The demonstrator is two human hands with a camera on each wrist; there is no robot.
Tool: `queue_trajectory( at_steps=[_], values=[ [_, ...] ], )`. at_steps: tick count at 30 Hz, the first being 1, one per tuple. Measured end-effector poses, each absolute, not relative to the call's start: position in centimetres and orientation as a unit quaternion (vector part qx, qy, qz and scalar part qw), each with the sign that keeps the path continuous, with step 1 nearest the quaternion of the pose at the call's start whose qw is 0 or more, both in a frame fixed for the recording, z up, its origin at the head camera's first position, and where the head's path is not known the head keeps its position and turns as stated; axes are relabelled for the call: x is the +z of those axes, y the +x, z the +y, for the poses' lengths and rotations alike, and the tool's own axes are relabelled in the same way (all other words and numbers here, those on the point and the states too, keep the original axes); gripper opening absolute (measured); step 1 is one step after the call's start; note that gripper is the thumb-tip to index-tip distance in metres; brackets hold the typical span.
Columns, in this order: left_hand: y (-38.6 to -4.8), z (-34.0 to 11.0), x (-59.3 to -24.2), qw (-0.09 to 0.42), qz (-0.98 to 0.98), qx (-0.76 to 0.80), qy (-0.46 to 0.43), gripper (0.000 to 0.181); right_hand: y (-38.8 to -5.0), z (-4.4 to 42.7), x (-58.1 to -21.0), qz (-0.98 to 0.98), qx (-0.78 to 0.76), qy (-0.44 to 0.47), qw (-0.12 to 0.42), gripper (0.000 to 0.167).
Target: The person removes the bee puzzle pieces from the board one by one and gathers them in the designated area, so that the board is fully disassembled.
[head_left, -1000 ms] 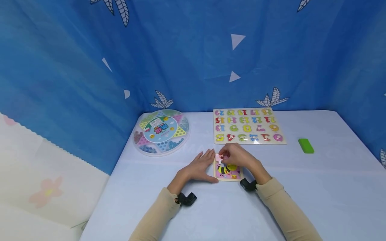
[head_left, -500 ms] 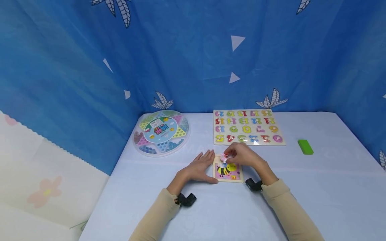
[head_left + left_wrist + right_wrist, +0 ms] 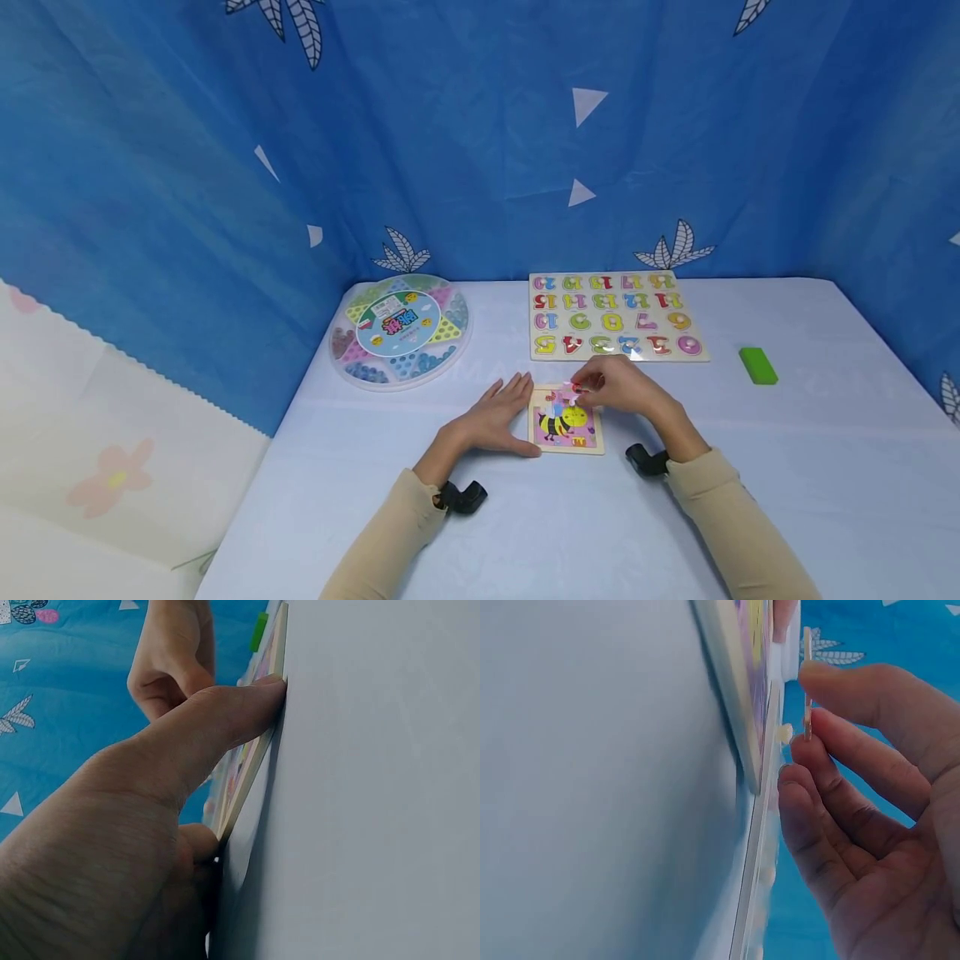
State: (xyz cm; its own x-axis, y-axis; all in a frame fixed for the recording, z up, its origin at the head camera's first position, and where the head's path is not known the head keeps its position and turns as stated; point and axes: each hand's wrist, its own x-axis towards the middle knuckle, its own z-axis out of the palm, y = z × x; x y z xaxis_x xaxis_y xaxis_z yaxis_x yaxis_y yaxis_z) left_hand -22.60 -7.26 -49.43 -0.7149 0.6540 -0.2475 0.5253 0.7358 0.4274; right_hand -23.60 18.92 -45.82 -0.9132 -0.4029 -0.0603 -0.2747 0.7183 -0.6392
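While your left hand [image 3: 492, 422] rests on the table [image 3: 540, 533] with its fingers spread straight, its thumb touches the near left corner of the bee puzzle [image 3: 564, 429], which lies flat. Your right hand [image 3: 624, 387] pinches a thin pink puzzle piece [image 3: 808, 682] between thumb and fingers, above the puzzle's far right part and apart from it. Beyond lies the number board [image 3: 590, 333]; the round game box [image 3: 400, 323] sits left, the green block [image 3: 758, 366] right.
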Motion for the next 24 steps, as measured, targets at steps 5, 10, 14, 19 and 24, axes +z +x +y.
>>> queue_trajectory(
  at_steps=[5, 10, 14, 19, 24],
  values=[
    [-22.4, -7.2, -49.2, 0.196, 0.911, 0.164, 0.324, 0.113, -23.4, 19.9, -45.6, 0.923, -0.324, -0.181, 0.100, 0.030],
    [-22.3, -7.2, -49.1, 0.198, 0.911, 0.163, 0.323, 0.113, -23.2, 20.7, -45.4, 0.925, -0.318, -0.180, 0.104, 0.029],
    [-22.3, -7.2, -49.1, 0.198, 0.912, 0.161, 0.321, 0.113, -23.0, 21.5, -45.6, 0.926, -0.319, -0.173, 0.106, 0.028],
    [-22.3, -7.2, -49.2, 0.198, 0.912, 0.160, 0.323, 0.113, -23.1, 22.4, -45.9, 0.925, -0.323, -0.164, 0.117, 0.028],
    [-22.3, -7.3, -49.2, 0.194, 0.912, 0.164, 0.321, 0.114, -23.3, 23.1, -45.9, 0.925, -0.328, -0.141, 0.130, 0.029]
  ],
)
